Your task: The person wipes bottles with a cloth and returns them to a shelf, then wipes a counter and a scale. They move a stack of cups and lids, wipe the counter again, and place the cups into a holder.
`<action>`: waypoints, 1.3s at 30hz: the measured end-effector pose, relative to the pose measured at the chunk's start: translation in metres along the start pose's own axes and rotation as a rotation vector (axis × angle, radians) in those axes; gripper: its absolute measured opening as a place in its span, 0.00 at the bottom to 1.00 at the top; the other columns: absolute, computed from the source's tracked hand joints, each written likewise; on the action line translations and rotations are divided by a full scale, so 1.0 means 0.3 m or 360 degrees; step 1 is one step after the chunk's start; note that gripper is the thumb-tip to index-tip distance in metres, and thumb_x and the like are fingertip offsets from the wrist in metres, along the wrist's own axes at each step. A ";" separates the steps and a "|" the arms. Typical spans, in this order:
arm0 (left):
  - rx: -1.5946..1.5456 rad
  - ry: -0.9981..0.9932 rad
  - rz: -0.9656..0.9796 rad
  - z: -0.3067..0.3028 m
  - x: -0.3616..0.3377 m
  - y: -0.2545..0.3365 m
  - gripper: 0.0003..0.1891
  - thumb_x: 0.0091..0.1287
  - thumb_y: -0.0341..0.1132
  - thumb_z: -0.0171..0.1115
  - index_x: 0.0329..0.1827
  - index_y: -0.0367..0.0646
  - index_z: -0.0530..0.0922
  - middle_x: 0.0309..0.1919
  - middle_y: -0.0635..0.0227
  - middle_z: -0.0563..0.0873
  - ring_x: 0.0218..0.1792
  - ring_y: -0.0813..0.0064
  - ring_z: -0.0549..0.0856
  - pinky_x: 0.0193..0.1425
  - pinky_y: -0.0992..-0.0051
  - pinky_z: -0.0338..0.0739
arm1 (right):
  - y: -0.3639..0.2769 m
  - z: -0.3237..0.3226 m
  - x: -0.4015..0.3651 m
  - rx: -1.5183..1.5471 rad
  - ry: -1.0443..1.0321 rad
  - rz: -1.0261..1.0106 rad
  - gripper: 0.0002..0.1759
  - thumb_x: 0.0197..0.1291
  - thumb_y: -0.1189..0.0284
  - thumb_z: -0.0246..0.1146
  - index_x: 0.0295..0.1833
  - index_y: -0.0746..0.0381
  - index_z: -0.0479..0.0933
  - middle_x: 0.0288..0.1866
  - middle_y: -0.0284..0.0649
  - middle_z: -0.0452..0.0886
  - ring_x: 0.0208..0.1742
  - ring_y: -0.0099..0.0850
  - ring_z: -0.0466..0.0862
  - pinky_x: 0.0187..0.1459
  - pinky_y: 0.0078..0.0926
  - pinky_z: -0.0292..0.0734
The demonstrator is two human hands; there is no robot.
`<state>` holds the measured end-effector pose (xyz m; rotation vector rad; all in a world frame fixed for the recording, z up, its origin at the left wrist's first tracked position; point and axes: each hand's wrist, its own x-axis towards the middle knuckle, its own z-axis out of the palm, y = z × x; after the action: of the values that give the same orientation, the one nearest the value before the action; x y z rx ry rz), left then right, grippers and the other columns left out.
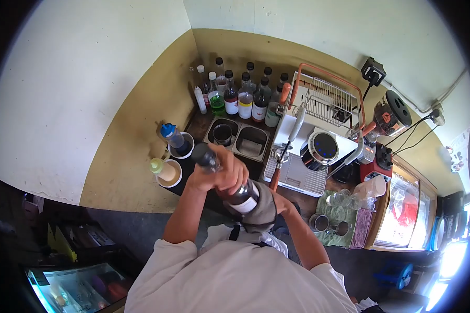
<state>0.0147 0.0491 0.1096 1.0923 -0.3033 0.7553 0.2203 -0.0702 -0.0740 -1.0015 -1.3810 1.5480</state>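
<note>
My left hand (222,172) is wrapped around the neck of a dark glass bottle (244,199) with a black cap and a white label. The bottle is tilted in front of my chest, its cap end toward the upper left. A grey-brown cloth (263,213) covers its lower end. My right hand (282,203) grips the cloth against the bottle's side; some of its fingers are hidden behind the cloth. Ahead of my hands, two steel bins (251,142) are set in the counter, and a dark cup (222,134) stands in the left one.
Several syrup bottles (245,101) line the back wall. To the right stands an espresso machine (303,156) beside a coffee grinder (391,115). Glasses (339,198) rest on a green cloth (326,235). Squeeze bottles (164,169) sit in white cups at left.
</note>
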 end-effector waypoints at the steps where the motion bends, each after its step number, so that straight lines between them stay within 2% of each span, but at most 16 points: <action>1: -0.0036 0.0214 0.0003 0.010 -0.007 -0.025 0.14 0.63 0.29 0.68 0.23 0.43 0.72 0.14 0.71 0.74 0.16 0.76 0.76 0.32 0.68 0.76 | -0.024 0.009 -0.010 0.0130 -0.0021 0.0038 0.59 0.34 0.58 0.84 0.73 0.63 0.61 0.71 0.45 0.71 0.71 0.37 0.70 0.74 0.37 0.60; 2: 0.0042 0.0603 -0.0030 0.023 -0.007 -0.039 0.14 0.64 0.30 0.68 0.24 0.44 0.72 0.15 0.72 0.73 0.17 0.76 0.76 0.31 0.68 0.75 | -0.046 0.017 -0.013 0.0253 -0.0044 0.0067 0.62 0.34 0.58 0.84 0.75 0.64 0.59 0.72 0.45 0.70 0.72 0.35 0.69 0.75 0.36 0.58; 4: 0.0202 0.1369 -0.0088 0.048 0.006 -0.056 0.14 0.65 0.32 0.69 0.24 0.45 0.71 0.17 0.73 0.72 0.17 0.78 0.74 0.30 0.70 0.74 | -0.099 0.060 0.003 -0.0374 0.0228 -0.0301 0.53 0.35 0.59 0.82 0.69 0.63 0.68 0.67 0.48 0.75 0.67 0.45 0.75 0.69 0.42 0.66; 7: 0.0393 0.1905 -0.0003 0.074 0.009 -0.109 0.15 0.66 0.35 0.69 0.25 0.47 0.70 0.18 0.75 0.70 0.21 0.79 0.72 0.33 0.72 0.72 | -0.214 0.131 0.037 -0.1404 0.0609 -0.0353 0.46 0.34 0.60 0.80 0.63 0.63 0.73 0.62 0.50 0.79 0.61 0.52 0.78 0.63 0.45 0.71; 9: 0.0496 0.2078 0.0078 0.098 0.009 -0.142 0.15 0.65 0.35 0.70 0.26 0.48 0.71 0.19 0.76 0.70 0.22 0.80 0.72 0.34 0.73 0.71 | -0.246 0.210 0.073 -0.1500 0.1042 -0.0314 0.42 0.34 0.62 0.79 0.60 0.63 0.76 0.58 0.50 0.81 0.57 0.55 0.80 0.59 0.45 0.74; 12: 0.0482 0.1688 0.0024 0.095 -0.003 -0.128 0.15 0.64 0.33 0.71 0.26 0.48 0.70 0.19 0.76 0.71 0.22 0.80 0.72 0.35 0.74 0.71 | -0.265 0.220 0.079 -0.1423 0.1107 -0.0557 0.43 0.35 0.62 0.79 0.62 0.64 0.75 0.57 0.49 0.81 0.58 0.52 0.81 0.60 0.41 0.75; 16: 0.0305 0.0470 -0.0066 0.030 -0.046 -0.010 0.14 0.61 0.24 0.70 0.24 0.43 0.71 0.16 0.72 0.74 0.20 0.80 0.74 0.29 0.74 0.71 | -0.128 0.111 0.055 -0.1148 0.0505 -0.0524 0.45 0.34 0.62 0.79 0.63 0.63 0.74 0.57 0.47 0.82 0.59 0.47 0.81 0.63 0.38 0.74; 18: 0.0221 0.0232 -0.0024 0.032 -0.033 0.029 0.13 0.60 0.19 0.68 0.23 0.40 0.72 0.15 0.69 0.76 0.18 0.77 0.76 0.28 0.74 0.72 | -0.129 0.100 0.036 -0.0657 0.0207 -0.0251 0.47 0.32 0.62 0.80 0.64 0.63 0.73 0.58 0.47 0.82 0.60 0.44 0.82 0.65 0.37 0.73; 20: 0.0221 0.0114 0.0024 0.037 -0.037 0.036 0.12 0.60 0.19 0.67 0.24 0.40 0.73 0.15 0.68 0.77 0.18 0.76 0.77 0.28 0.75 0.72 | -0.146 0.129 0.022 -0.0509 0.0288 -0.0315 0.47 0.32 0.62 0.81 0.63 0.63 0.74 0.57 0.45 0.82 0.59 0.40 0.82 0.64 0.36 0.74; 21: 0.0231 0.0166 -0.0013 0.049 -0.045 0.028 0.11 0.62 0.20 0.67 0.25 0.40 0.75 0.16 0.69 0.78 0.19 0.79 0.78 0.26 0.76 0.72 | -0.136 0.142 0.019 -0.0514 0.0320 -0.0329 0.46 0.32 0.62 0.81 0.63 0.63 0.74 0.57 0.45 0.82 0.58 0.40 0.83 0.63 0.36 0.74; 25: 0.0381 0.1075 -0.0148 0.100 -0.066 -0.056 0.12 0.64 0.25 0.69 0.25 0.41 0.74 0.19 0.71 0.79 0.21 0.85 0.77 0.26 0.80 0.71 | -0.082 0.258 0.081 0.0023 0.0708 -0.0202 0.48 0.35 0.60 0.83 0.65 0.61 0.71 0.59 0.39 0.79 0.60 0.34 0.79 0.67 0.34 0.70; 28: 0.0624 0.1340 -0.0159 0.127 -0.064 -0.071 0.11 0.65 0.25 0.68 0.26 0.42 0.75 0.20 0.72 0.80 0.21 0.86 0.77 0.27 0.81 0.72 | -0.106 0.275 0.090 -0.0433 0.0863 -0.0403 0.49 0.36 0.62 0.84 0.67 0.60 0.70 0.61 0.38 0.78 0.61 0.31 0.79 0.67 0.33 0.70; 30: 0.0674 0.1207 -0.0101 0.136 -0.077 -0.032 0.11 0.64 0.25 0.69 0.27 0.42 0.75 0.20 0.72 0.81 0.23 0.87 0.78 0.29 0.82 0.72 | -0.138 0.290 0.075 -0.0534 0.0930 -0.0421 0.46 0.37 0.62 0.83 0.66 0.60 0.72 0.60 0.42 0.81 0.59 0.36 0.82 0.62 0.34 0.74; 33: 0.0520 0.1054 -0.0003 0.143 -0.083 0.067 0.11 0.63 0.21 0.68 0.26 0.42 0.74 0.20 0.70 0.82 0.23 0.87 0.79 0.29 0.82 0.74 | -0.136 0.281 0.076 -0.0331 0.0826 -0.0592 0.51 0.34 0.65 0.84 0.68 0.62 0.71 0.66 0.44 0.77 0.63 0.34 0.80 0.65 0.34 0.73; 37: 0.0462 0.0745 -0.0011 0.101 -0.093 0.056 0.12 0.63 0.21 0.68 0.24 0.41 0.74 0.20 0.69 0.82 0.22 0.87 0.78 0.28 0.81 0.73 | -0.180 0.321 0.089 0.0397 0.0905 -0.0870 0.51 0.44 0.65 0.81 0.73 0.65 0.64 0.70 0.49 0.71 0.67 0.37 0.76 0.69 0.38 0.69; 39: 0.0896 0.0551 -0.0232 0.079 -0.110 0.041 0.11 0.63 0.22 0.65 0.24 0.40 0.74 0.21 0.67 0.82 0.23 0.82 0.79 0.29 0.78 0.73 | -0.116 0.291 0.070 0.0617 0.0900 -0.0710 0.50 0.50 0.64 0.78 0.75 0.66 0.60 0.71 0.48 0.70 0.68 0.37 0.75 0.71 0.39 0.68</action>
<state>-0.0143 0.0180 0.1100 1.4619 0.3015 0.9075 0.1336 -0.0786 -0.0328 -0.7432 -0.7945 1.0317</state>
